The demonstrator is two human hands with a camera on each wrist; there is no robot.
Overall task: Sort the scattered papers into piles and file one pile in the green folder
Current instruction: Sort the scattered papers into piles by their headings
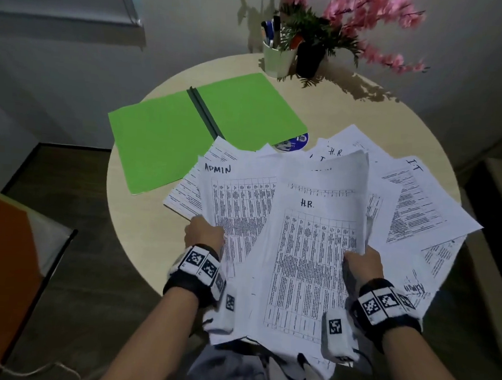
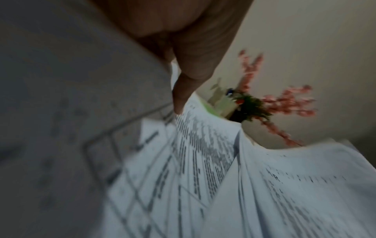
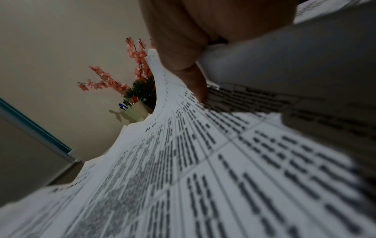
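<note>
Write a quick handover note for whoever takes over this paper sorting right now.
Left hand grips the bundle with the ADMIN sheet on top.
Right hand grips the bundle with the H.R. sheet on top.
Both bundles are lifted at the table's near edge.
Loose papers, some marked I.T and H.R., lie fanned on the right.
Green folder lies open and empty, rear left.
Done: no sorted piles visible.
Left: sort by label, file one pile.

This is looking like an office corner. A round pale worktop [image 1: 395, 116] is carrying printed table sheets [image 1: 312, 267] hand-labelled ADMIN, H.R. and I.T, which both hands are holding. Beyond the left hand [image 1: 204, 234] a green folder [image 1: 158, 143] is lying open. Further ahead, a pen cup [image 1: 276, 60] is standing just beside a pot of artificial pink blossom [image 1: 368, 23], against a plain wall.
</note>
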